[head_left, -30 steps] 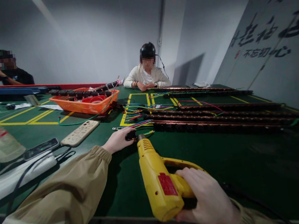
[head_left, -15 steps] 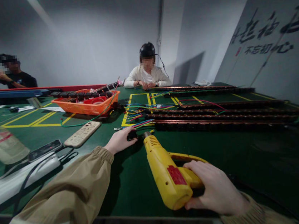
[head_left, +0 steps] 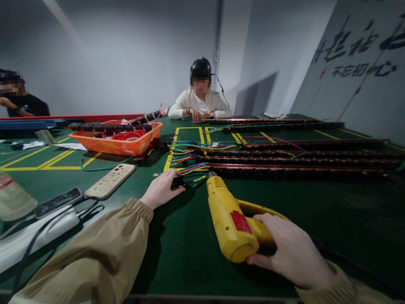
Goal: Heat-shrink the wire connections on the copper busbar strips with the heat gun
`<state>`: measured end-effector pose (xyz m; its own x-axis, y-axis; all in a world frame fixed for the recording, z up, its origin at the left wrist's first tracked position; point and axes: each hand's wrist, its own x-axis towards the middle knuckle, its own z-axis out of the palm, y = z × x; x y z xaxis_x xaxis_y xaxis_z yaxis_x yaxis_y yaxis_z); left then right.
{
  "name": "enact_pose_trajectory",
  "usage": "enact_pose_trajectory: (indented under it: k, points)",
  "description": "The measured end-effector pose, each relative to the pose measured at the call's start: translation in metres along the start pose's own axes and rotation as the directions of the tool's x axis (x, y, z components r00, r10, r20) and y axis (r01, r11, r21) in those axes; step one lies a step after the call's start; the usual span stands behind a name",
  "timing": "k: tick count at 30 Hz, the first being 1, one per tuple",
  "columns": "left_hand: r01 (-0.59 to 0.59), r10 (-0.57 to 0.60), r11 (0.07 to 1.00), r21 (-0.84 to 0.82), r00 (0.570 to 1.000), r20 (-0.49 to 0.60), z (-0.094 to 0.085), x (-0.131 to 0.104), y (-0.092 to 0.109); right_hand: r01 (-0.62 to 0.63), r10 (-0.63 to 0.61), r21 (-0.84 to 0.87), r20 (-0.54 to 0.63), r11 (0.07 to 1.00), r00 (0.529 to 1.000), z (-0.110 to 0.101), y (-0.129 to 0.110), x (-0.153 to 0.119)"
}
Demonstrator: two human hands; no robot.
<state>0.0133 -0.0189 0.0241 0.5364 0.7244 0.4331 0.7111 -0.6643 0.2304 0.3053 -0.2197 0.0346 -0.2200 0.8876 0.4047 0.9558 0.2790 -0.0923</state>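
Note:
A yellow heat gun [head_left: 232, 222] with a red label is in my right hand [head_left: 290, 249], its fingers wrapped round the handle. The nozzle points away from me, close to a green-and-yellow wire [head_left: 200, 179]. My left hand [head_left: 163, 188] is closed on the wire ends near a small black part [head_left: 177, 182]; the fingers partly hide what they grip. These coloured wires lead from the left end of the nearest long black strip with copper-coloured bars [head_left: 281, 170]. Several similar strips lie behind it on the green table [head_left: 184, 251].
An orange basket [head_left: 114, 145] holding black strips stands at the back left. On the left are a beige phone-like case [head_left: 110, 181], a dark device [head_left: 59, 202], a white power strip [head_left: 47, 238] and a bottle [head_left: 3, 199]. Two people sit across the table.
The heat gun in my right hand has moved right and slightly forward, so the green-and-yellow wire shows more. My left hand has stayed nearly in place.

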Motion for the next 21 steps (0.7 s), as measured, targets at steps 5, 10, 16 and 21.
enact_pose_trajectory:
  k: [5, 10, 16, 21]
  points:
    - [-0.023, 0.023, 1.000, -0.003, 0.998, -0.058, -0.001, 0.000, 0.003, 0.048, -0.049, -0.020, -0.032, 0.999, 0.998, -0.002, -0.005, -0.001]
    - [-0.014, 0.011, 0.999, -0.042, 0.998, -0.059, 0.000, 0.001, 0.004, 0.096, -0.096, 0.001, -0.065, 0.995, 0.993, -0.002, -0.016, -0.004]
    - [-0.034, 0.029, 0.996, -0.082, 0.998, -0.059, 0.001, 0.001, 0.004, 0.156, -0.149, 0.066, -0.101, 0.985, 0.984, -0.004, -0.032, -0.007]
    - [-0.010, 0.007, 0.996, -0.093, 0.999, -0.037, 0.002, 0.000, 0.002, 0.221, -0.208, 0.103, -0.118, 0.970, 0.971, -0.003, -0.038, -0.008]
